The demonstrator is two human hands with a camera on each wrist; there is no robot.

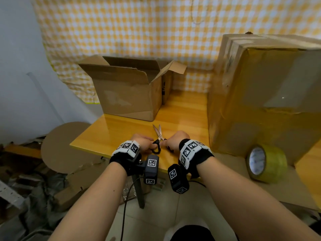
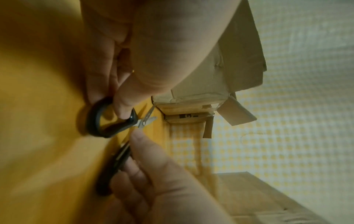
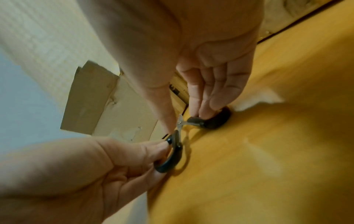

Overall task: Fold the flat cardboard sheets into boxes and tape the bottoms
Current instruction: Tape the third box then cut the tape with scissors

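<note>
Where two hands meet: one scissors (image 1: pixel 159 137), seemingly three boxes.

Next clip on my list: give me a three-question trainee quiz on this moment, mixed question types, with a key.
1. True or false: the scissors lie on the table with their blades parted.
2. Multiple choice: what does the left hand hold? A) the tape roll B) a scissor handle C) a box flap
3. Fill in: the tape roll stands on its edge to the person's ____, in front of the big box.

Key
1. True.
2. B; the right hand holds the other handle.
3. Right; the open box sits at the table's far left.
</note>
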